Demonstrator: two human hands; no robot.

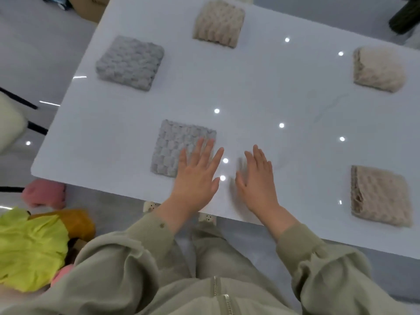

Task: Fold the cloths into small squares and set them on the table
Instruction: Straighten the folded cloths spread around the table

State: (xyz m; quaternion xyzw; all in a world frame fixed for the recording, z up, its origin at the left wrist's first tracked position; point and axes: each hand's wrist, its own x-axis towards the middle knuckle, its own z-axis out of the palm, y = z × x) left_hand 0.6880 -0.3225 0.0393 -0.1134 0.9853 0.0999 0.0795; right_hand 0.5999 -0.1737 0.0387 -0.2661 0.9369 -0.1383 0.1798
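Several folded square cloths lie on the white table (250, 92). A grey folded cloth (175, 146) sits near the front edge, and my left hand (196, 173) is flat with straight fingers over its right part. My right hand (256, 178) is open, fingers straight, over bare table just right of it, holding nothing. A second grey cloth (130, 62) lies at the back left. Beige folded cloths lie at the back middle (219, 22), the right back (378, 69) and the right front (380, 196).
Beside the table on the left, on the floor, are a pink item (44, 193), a yellow-green item (29, 246) and an orange one (77, 220). A pale chair (9, 123) stands at the left edge. A cardboard box (91, 5) is at the back left.
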